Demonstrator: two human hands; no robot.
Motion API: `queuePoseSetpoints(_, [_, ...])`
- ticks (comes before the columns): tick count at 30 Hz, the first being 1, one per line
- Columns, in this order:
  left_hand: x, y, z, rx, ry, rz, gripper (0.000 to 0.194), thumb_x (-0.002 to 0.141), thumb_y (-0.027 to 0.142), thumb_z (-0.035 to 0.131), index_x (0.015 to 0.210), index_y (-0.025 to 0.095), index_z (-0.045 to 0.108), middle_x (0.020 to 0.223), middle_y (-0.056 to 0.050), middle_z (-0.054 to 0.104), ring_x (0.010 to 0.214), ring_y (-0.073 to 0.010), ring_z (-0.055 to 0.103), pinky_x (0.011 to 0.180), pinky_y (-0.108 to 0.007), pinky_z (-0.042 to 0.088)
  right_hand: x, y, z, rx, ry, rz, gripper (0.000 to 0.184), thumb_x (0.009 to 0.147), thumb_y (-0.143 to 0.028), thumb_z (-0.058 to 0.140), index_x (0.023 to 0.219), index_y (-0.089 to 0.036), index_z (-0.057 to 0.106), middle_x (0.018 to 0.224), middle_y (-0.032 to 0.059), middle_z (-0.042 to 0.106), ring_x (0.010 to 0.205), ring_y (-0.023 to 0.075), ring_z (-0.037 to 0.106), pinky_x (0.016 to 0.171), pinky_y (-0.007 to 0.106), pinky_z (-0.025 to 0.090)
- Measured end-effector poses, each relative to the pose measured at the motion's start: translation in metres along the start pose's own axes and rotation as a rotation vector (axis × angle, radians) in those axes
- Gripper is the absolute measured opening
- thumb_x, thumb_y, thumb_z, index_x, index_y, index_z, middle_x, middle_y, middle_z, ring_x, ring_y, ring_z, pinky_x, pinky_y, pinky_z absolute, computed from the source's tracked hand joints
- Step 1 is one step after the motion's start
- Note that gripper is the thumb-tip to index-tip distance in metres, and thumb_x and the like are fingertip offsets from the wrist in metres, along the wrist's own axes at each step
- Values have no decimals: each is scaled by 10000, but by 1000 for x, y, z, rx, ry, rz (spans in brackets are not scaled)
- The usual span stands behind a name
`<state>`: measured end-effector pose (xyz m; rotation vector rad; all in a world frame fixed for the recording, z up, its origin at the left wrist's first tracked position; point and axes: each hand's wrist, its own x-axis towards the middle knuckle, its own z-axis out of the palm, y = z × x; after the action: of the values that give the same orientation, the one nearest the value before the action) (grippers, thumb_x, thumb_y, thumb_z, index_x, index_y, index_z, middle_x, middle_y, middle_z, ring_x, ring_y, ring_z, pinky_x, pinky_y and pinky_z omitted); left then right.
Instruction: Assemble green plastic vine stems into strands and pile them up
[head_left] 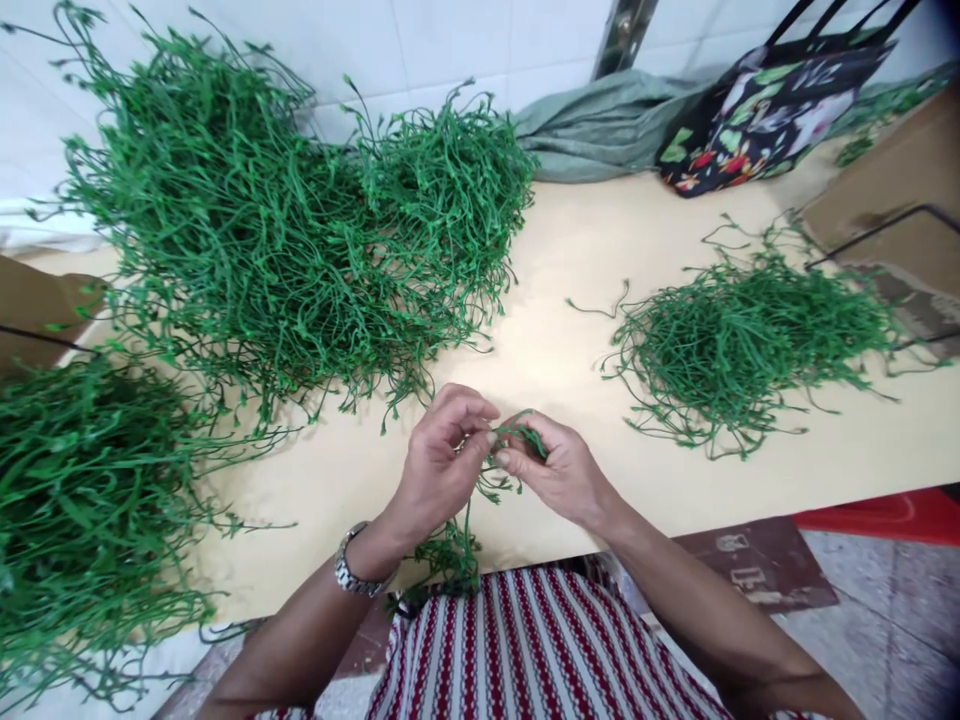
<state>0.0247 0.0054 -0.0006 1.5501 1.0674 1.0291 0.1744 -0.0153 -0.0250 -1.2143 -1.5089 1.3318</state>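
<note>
Thin green plant stems with small budlike tips, apparently artificial, run between my hands above the table's front edge. My right hand (559,468) is closed around a few of these stems (531,438). My left hand (446,450) has thumb and forefinger pinched on the end of the same stems, its fingertips nearly meeting the right ones. Exactly what lies under the left fingertips is hidden. Some stem tips (499,484) dangle below the hands. By my left wrist, a small clump of stems (450,556) sits at the table edge against my striped clothing.
A large heap of green stems (247,230) covers the back left, with another pile (82,500) at the near left. A smaller pile (735,340) lies on the right, beside a cardboard box (892,180). A flowered bag (780,115) and grey-green cloth (600,125) rest along the wall.
</note>
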Motion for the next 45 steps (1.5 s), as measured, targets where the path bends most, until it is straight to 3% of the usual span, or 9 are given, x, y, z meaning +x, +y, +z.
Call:
queuePoseSetpoints(3, [-1, 2, -2, 152, -29, 77, 118, 762, 81, 511, 824, 164, 566, 844, -37, 476, 805, -137, 497, 675, -251, 427, 0, 0, -1, -78, 20, -70, 117, 795, -248, 567, 748, -155, 515, 631, -38, 443, 563, 75, 406, 528, 193, 336])
queuePoseSetpoints(7, [3, 8, -10, 141, -246, 35, 93, 763, 94, 505, 812, 143, 567, 836, -40, 499, 768, -133, 495, 679, -263, 420, -1, -2, -5, -151, 17, -136, 122, 795, -243, 573, 748, -159, 498, 657, -28, 462, 594, 82, 436, 550, 193, 348])
queuePoseSetpoints(11, [10, 11, -16, 28, -392, -174, 36, 746, 147, 546, 773, 123, 548, 723, -10, 511, 658, -109, 476, 602, -239, 396, -2, -1, -7, -263, -11, -224, 115, 806, -223, 554, 753, -169, 467, 672, -25, 452, 596, 86, 424, 553, 195, 342])
queuePoseSetpoints(16, [16, 9, -21, -107, -579, -390, 158, 722, 240, 587, 660, 114, 517, 547, 50, 417, 496, -61, 349, 462, -194, 269, -4, -1, -10, -446, -87, -382, 81, 859, -232, 460, 804, -174, 445, 733, 12, 477, 649, 119, 448, 582, 227, 359])
queuePoseSetpoints(22, [15, 1, -23, -138, -727, -426, 224, 712, 241, 594, 556, 109, 502, 508, 57, 338, 482, -55, 272, 455, -211, 205, -4, -8, -18, -660, -330, -467, 207, 912, -266, 334, 768, -167, 445, 703, 27, 476, 639, 137, 415, 583, 256, 347])
queuePoseSetpoints(28, [9, 10, -21, -175, -822, -392, 241, 710, 211, 580, 513, 125, 471, 499, 46, 352, 471, -61, 287, 447, -222, 211, 5, -10, -25, -226, -675, -448, 294, 921, -337, 319, 726, -161, 452, 650, -1, 441, 587, 104, 405, 558, 233, 343])
queuePoseSetpoints(32, [11, 13, -26, -196, -733, -366, 228, 688, 226, 629, 520, 114, 522, 495, 36, 386, 450, -58, 310, 433, -225, 209, 6, -10, -33, -58, -835, -384, 310, 917, -368, 344, 723, -159, 468, 608, -23, 414, 548, 84, 386, 529, 218, 326])
queuePoseSetpoints(39, [12, -1, -23, -376, -413, -262, 193, 741, 309, 625, 704, 122, 650, 708, -24, 535, 632, -104, 503, 589, -235, 392, 5, 2, -33, 279, -253, -61, 241, 896, -393, 422, 839, -163, 468, 662, -15, 500, 520, 69, 439, 483, 197, 359])
queuePoseSetpoints(45, [6, -5, -7, -366, -137, -325, 93, 688, 236, 685, 738, 158, 686, 630, 1, 547, 605, -94, 488, 569, -207, 379, 4, 11, 0, 255, -41, 53, 296, 792, -410, 580, 964, -174, 532, 627, -48, 392, 509, 58, 327, 446, 180, 273])
